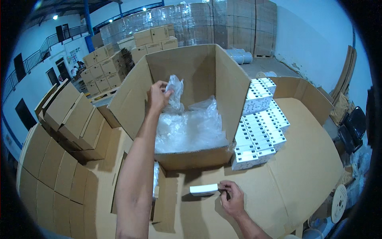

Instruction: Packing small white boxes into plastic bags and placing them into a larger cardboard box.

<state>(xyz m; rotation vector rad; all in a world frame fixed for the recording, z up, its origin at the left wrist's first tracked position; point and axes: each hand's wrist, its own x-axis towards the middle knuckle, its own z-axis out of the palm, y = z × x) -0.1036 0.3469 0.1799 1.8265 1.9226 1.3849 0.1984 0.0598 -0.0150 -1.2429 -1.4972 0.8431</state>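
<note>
My left hand (158,96) reaches into a large open cardboard box (191,160). Its fingers pinch a clear plastic bag (175,89), which looks like bubble wrap, lifted above a heap of similar clear bags (191,129) inside. Over the cardboard-covered table, my right hand (232,196) grips one end of a small white box (203,189) between thumb and fingers. Under my left forearm stands a narrower open carton (165,199), partly hidden, with something shiny and wrapped in it.
Stacked white boxes (258,135) stand right of the big box. Brown cartons (55,171) line the left side. Behind are piled cartons (103,67) on a pallet and wrapped stacks (199,24). A spool (339,203) and black chair (353,123) sit at right.
</note>
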